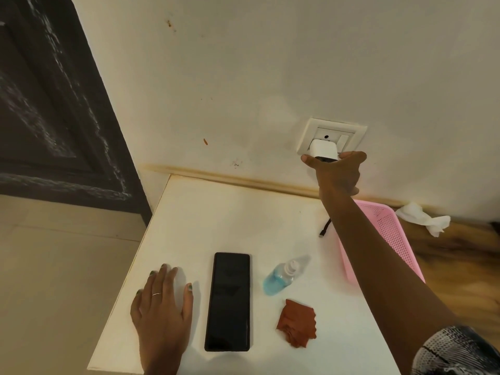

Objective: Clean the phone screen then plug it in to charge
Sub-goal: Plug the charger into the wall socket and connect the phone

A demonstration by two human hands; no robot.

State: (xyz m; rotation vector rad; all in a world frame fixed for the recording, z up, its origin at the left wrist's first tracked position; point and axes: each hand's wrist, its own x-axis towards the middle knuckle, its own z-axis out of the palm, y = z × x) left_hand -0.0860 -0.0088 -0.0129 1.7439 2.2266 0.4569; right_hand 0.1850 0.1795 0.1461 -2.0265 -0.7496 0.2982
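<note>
Left hand lies spread flat on the table, just beside the phone, which is at its 3 o'clock, long axis 12–6. Cable end lies loose towards 1 o'clock. Right hand pinches the charger at the wall socket, well apart. Left is nearer.

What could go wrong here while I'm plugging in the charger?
The right hand grips the charger right at the wall socket, so fingers could slip near the pins. The outstretched arm passes close over the spray bottle and might tip it beside the phone. The cable end is still loose.
</note>
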